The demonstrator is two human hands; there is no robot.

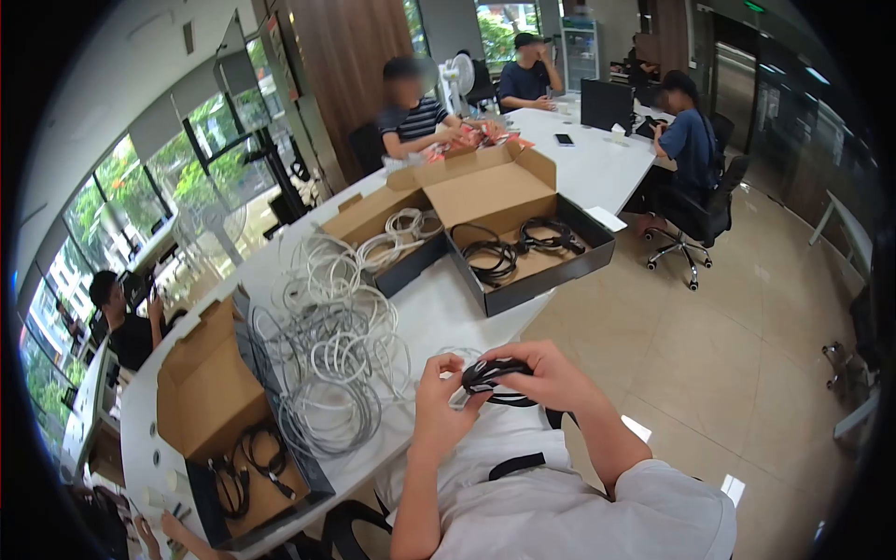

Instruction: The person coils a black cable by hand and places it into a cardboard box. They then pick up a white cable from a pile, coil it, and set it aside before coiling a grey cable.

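Observation:
A coiled black cable (pixel 492 374) is held between my two hands, just above my lap at the table's edge. My right hand (pixel 546 373) wraps its fingers and thumb around the right side of the coil. My left hand (pixel 443 397) pinches at its left end, fingertips close together. Left of my hands, a big heap of loose grey and white cables (pixel 336 345) lies on the white table. Beyond them stands an open cardboard box (pixel 551 271) with coiled black cables (pixel 490 257) inside.
Another open box (pixel 411 261) holds white cables. A third box (pixel 224 373), at the near left, holds black cables (pixel 247 467). Across the white table (pixel 611 173), a person (pixel 415 117) handles orange-red packets. An office chair (pixel 695 219) and another person (pixel 686 135) are at the right.

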